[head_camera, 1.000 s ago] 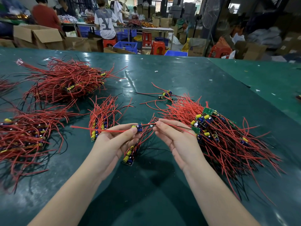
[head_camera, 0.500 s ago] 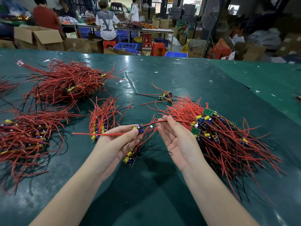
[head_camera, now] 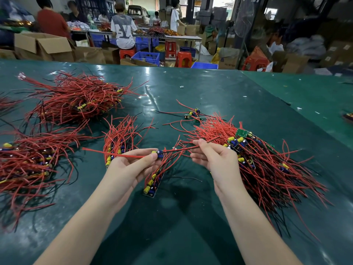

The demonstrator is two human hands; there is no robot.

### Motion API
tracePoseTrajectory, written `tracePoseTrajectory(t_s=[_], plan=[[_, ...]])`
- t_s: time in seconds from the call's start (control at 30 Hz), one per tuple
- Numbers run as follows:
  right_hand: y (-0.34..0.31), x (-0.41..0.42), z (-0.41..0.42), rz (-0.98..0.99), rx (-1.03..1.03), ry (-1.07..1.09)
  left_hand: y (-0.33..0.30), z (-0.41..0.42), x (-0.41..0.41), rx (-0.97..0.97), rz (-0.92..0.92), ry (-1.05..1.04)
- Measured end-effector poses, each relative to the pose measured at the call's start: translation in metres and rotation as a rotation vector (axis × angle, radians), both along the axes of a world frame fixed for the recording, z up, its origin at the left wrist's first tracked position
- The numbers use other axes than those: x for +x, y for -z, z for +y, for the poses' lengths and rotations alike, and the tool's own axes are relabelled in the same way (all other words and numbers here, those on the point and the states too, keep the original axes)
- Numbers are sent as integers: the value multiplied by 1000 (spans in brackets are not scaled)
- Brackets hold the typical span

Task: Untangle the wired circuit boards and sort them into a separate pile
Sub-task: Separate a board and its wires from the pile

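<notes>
While your left hand (head_camera: 131, 167) pinches a small circuit board (head_camera: 158, 153) between thumb and forefinger, one red wire (head_camera: 114, 153) runs off it to the left and other wires lead right toward your right hand (head_camera: 214, 159). Right hand's thumb and forefinger pinch a red wire (head_camera: 208, 140) near its end; the other fingers are loosely curled, palm up. Both hands are held above the green table (head_camera: 191, 92), approx. center, near you.

Just below the hands, a short row of boards (head_camera: 152, 183) lies on the table w/ its wires fanning up toward the held board. Can't tell if those wires touch your fingers.

Right of the right hand sits the big tangled pile (head_camera: 267, 165) of red-wired boards, w/ a green board (head_camera: 241, 133) on its far edge. A couple of loose boards (head_camera: 193, 113) lie just beyond that pile.

Left of the left hand is a small bundle (head_camera: 120, 138), wires pointing far. Further left, a near-left pile (head_camera: 28, 161) and a far-left pile (head_camera: 76, 98), well apart from the right one.

Beyond the table: cardboard boxes (head_camera: 42, 46), red stools (head_camera: 170, 48), blue crates (head_camera: 147, 57), and people at other benches.
</notes>
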State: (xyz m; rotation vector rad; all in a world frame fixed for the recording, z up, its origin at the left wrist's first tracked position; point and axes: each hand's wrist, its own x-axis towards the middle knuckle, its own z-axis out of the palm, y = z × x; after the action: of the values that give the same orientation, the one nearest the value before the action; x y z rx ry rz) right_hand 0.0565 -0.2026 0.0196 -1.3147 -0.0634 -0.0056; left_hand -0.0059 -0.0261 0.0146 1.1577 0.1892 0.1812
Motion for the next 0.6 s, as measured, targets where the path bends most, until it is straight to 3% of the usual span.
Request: tracePoseTrajectory(t_s=[0.1,0.37,0.6], plan=[[-1,3,-2,10,-43,-5,0,-1,1,5,3,-2],[-6,2,-6,176,228,-27,-2,1,0,-45,-8,3],[-7,1,-5,194,245,-9,-5,4,-1,-62,-6,16]])
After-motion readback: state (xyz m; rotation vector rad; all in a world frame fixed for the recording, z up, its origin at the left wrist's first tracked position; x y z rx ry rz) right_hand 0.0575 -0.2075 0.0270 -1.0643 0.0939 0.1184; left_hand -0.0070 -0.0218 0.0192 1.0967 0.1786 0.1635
